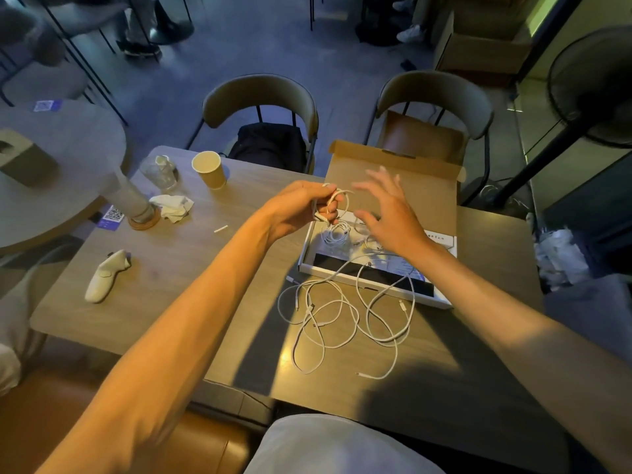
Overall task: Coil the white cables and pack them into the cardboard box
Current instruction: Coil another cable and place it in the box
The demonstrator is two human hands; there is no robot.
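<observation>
Sitting on the table (171,285), the cardboard box (393,165) is lying open, lid flap folded back. Loose white cables (355,319) are sprawling just on the near side of it, one strand trailing over the front wall. Left hand (301,210) is hovering above the box's left edge, fingers curling round a small coil (343,200). The coil is hanging on the box side of the fingers, roughly above a coiled cable (337,236) inside, so dropping it looks like a short move down. Right hand (390,220) is hovering beside it, fingers spread, holding nothing.
</observation>
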